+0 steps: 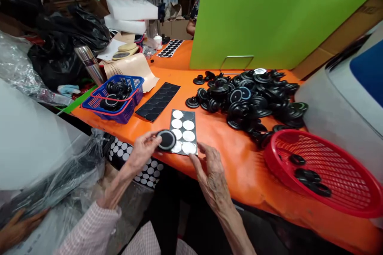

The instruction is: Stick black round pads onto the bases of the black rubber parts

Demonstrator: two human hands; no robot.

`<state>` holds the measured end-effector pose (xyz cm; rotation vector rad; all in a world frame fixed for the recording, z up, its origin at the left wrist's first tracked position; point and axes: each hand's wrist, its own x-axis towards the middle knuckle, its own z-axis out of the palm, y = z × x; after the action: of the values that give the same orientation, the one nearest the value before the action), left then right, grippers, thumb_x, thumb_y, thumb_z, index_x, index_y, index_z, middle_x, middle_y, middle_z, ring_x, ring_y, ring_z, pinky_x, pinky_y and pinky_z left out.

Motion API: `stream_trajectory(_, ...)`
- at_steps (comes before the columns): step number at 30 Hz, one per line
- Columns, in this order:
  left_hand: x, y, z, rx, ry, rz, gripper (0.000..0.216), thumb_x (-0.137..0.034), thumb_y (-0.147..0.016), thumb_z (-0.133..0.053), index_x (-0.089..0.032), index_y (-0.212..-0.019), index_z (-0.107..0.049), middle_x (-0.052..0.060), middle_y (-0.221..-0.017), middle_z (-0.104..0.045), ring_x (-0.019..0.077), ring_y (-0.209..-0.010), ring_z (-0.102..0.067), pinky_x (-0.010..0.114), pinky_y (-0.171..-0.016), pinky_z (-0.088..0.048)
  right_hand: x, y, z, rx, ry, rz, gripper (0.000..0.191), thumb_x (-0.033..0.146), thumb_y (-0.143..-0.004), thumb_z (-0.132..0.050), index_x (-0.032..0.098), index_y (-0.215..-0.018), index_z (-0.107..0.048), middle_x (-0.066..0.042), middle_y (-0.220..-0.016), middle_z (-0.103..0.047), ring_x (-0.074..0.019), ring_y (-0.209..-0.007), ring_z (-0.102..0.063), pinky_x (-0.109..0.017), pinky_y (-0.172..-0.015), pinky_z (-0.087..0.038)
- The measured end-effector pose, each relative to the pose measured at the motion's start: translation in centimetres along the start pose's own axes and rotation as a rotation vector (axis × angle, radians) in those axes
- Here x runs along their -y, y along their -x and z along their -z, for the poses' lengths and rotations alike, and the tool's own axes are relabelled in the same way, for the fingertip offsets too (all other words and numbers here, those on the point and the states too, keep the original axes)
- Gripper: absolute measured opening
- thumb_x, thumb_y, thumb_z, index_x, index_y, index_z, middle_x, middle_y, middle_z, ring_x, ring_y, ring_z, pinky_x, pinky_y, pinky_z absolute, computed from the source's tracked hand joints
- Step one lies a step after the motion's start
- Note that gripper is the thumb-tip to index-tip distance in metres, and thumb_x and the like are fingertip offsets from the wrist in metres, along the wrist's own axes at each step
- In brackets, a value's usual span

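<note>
A black round disc (pixel 166 140) with a pale ring on its face is held by its left edge between the thumb and fingers of my left hand (pixel 145 146). It overlaps the lower left of a black sheet of round white stickers (pixel 182 129), which lies at the table's front edge; one spot at its top right is bare black. My right hand (pixel 211 167) is at that sheet's lower right corner, thumb at the bottom edge and fingers at the right edge, closed around the corner. The undersides of those fingertips are hidden.
Black discs and stepped round parts (pixel 239 97) are heaped at the back right. A red basket (pixel 277 167) holds several dark pieces; a blue basket (pixel 128 113) stands left. A black sheet (pixel 158 101) lies between. Behind rises a green panel (pixel 254 16). Another person's hand (pixel 20 229) shows lower left.
</note>
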<state>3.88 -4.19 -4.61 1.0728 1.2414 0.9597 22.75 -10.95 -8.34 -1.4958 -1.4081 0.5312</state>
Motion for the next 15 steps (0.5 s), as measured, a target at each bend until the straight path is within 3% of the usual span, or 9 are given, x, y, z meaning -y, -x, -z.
stream_trajectory(3, -1.1, -2.7, 2.6, -0.163, -0.281, -0.026, 0.056, -0.04, -0.079, -0.067, -0.008, -0.124, -0.056, 0.009, -0.085, -0.069, 0.0188, -0.069, -0.066, 0.031, -0.065, -0.055, -1.8, 0.2, 0.1, 0.096, 0.276, 0.28, 0.044, 0.043, -0.09, -0.057, 0.021, -0.128, -0.053, -0.015, -0.13, -0.054, -0.0322, -0.12, -0.049, -0.054, -0.096, -0.046)
stream_trajectory(6, -1.6, -3.1, 3.8, -0.347, -0.751, -0.174, 0.052, -0.042, -0.081, -0.063, -0.013, -0.125, -0.058, 0.01, -0.092, -0.068, 0.0248, -0.083, -0.066, 0.035, -0.077, -0.052, -2.7, 1.0, -0.2, 0.158, 0.46, 0.39, 0.038, 0.029, -0.093, -0.053, 0.019, -0.13, -0.052, -0.014, -0.119, -0.061, -0.0321, -0.11, -0.053, -0.053, -0.09, -0.049)
stream_trajectory(7, -1.6, -2.8, 3.5, -0.352, -0.851, -0.218, 0.047, -0.043, -0.082, -0.06, -0.014, -0.12, -0.062, 0.01, -0.094, -0.068, 0.0255, -0.087, -0.065, 0.036, -0.081, -0.051, -2.7, 1.3, -0.4, 0.152, 0.501, 0.405, 0.037, 0.026, -0.093, -0.051, 0.018, -0.129, -0.052, -0.014, -0.113, -0.063, -0.0313, -0.104, -0.055, -0.052, -0.087, -0.051)
stream_trajectory(10, -0.9, -2.2, 1.1, -0.14, -0.903, -0.219, 0.041, -0.046, -0.086, -0.053, -0.014, -0.108, -0.066, 0.009, -0.089, -0.068, 0.0236, -0.086, -0.064, 0.036, -0.085, -0.049, -2.6, 2.1, -0.9, 0.103, 0.576, 0.438, 0.03, 0.021, -0.094, -0.049, 0.015, -0.122, -0.058, -0.014, -0.102, -0.064, -0.0277, -0.091, -0.056, -0.046, -0.075, -0.055)
stream_trajectory(12, -0.4, -2.8, -1.5, -0.013, -0.902, -0.218, 0.041, -0.044, -0.086, -0.053, -0.013, -0.111, -0.065, 0.009, -0.091, -0.069, 0.0233, -0.089, -0.063, 0.036, -0.088, -0.047, -2.8, 2.7, -1.1, 0.054, 0.588, 0.468, 0.026, 0.015, -0.094, -0.046, 0.014, -0.115, -0.061, -0.016, -0.108, -0.063, -0.0281, -0.096, -0.056, -0.045, -0.076, -0.056)
stream_trajectory(15, -0.4, -5.1, -5.1, -0.012, -0.872, -0.163, 0.043, -0.042, -0.083, -0.058, -0.012, -0.113, -0.061, 0.014, -0.105, -0.067, 0.0267, -0.103, -0.059, 0.037, -0.093, -0.043, -3.7, 3.7, -1.1, -0.009, 0.541, 0.546, 0.035, 0.004, -0.093, -0.042, 0.015, -0.123, -0.057, -0.016, -0.118, -0.063, -0.0302, -0.11, -0.055, -0.049, -0.083, -0.056)
